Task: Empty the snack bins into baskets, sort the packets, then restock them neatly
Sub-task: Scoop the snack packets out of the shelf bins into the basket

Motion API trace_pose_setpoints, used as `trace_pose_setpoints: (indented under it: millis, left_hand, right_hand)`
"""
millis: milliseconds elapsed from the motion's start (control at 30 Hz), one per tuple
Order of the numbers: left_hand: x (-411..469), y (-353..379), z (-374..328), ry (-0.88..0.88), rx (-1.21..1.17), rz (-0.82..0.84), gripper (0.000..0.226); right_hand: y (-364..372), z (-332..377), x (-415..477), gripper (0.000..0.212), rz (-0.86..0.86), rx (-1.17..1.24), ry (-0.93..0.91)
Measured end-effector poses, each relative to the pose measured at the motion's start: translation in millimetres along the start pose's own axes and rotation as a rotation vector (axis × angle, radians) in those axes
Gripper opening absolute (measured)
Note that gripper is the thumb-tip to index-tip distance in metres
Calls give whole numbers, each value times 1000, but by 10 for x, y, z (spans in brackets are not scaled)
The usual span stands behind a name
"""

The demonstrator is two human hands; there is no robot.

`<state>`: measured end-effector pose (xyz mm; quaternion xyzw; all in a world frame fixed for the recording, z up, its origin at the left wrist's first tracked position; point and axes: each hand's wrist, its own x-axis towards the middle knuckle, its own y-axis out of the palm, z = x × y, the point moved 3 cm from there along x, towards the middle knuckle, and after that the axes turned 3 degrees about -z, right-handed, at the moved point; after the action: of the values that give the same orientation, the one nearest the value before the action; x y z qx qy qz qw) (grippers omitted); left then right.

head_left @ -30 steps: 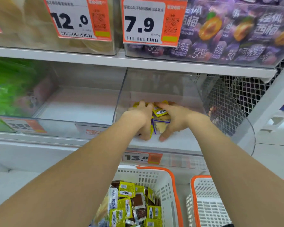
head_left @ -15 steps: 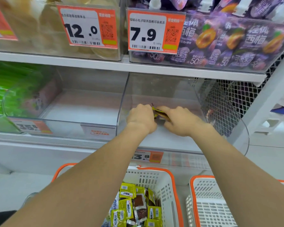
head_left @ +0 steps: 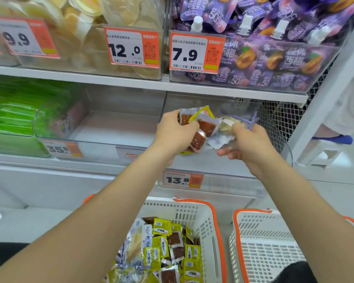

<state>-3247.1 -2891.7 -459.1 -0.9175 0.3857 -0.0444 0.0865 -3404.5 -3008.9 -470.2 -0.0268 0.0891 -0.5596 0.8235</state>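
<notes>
Bright, even white light falls from overhead, leaving only a soft shadow under the upper shelf (head_left: 131,83) and milky glare on the front wall of the clear bin (head_left: 98,149). The white shelving is close to washed out. The 7.9 price tag (head_left: 189,54) and the red-and-yellow packets (head_left: 202,127) in the left hand (head_left: 176,133) read fairly sharp. The pale packets (head_left: 226,127) in the right hand (head_left: 251,144) are smeared by motion. Toward the left edge the 9.9 price tag (head_left: 23,38) and the green packets (head_left: 12,111) go soft. Wide-angle distortion tilts the shelf lines and the white upright (head_left: 325,99).
</notes>
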Motion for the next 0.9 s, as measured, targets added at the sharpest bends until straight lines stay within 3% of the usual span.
trace_pose_setpoints:
  millis: [67, 167, 233, 333, 400, 467, 567, 600, 667, 767, 833, 900]
  left_hand:
    - [-166, -176, -120, -16, -29, 85, 18]
    - [-367, -508, -272, 17, 68, 147, 14]
    - [-475, -735, -317, -12, 172, 212, 9]
    - [-623, -984, -239, -155, 365, 365, 25]
    - [-776, -1013, -101, -268, 500, 511, 25]
    - [-911, -962, 87, -350, 633, 667, 25]
    - [-987, -879, 344, -400, 794, 805, 61]
    - [-970, -869, 387, -346, 884, 834, 70]
    - [-912, -844, 388, -150, 1003, 821, 62]
    - [-747, -756, 288, 289, 807, 486, 13]
    - [-671, -715, 262, 614, 731, 210, 8]
    - [-596, -663, 324, 771, 823, 103, 10]
  right_hand:
    - [20, 52, -235, 20, -29, 59, 9]
    - [155, 121, -679, 20, 61, 11, -119]
    - [265, 148, -950, 17, 173, -59, -245]
    - [383, 23, -1150, 28, 425, -316, -381]
    - [462, -140, -1186, 41, 580, -498, -333]
    - [553, -267, -1248, 38, 726, -688, -337]
    - [624, -364, -1259, 35, 893, -855, -206]
    - [618, -336, -1245, 40, 903, -878, -178]
    - [606, -163, -1166, 20, 793, -826, -280]
    - [532, 83, -866, 18, 405, -532, -313]
    - [519, 67, -542, 15, 146, -611, -404]
    - [580, -80, -198, 9, 83, -821, -425]
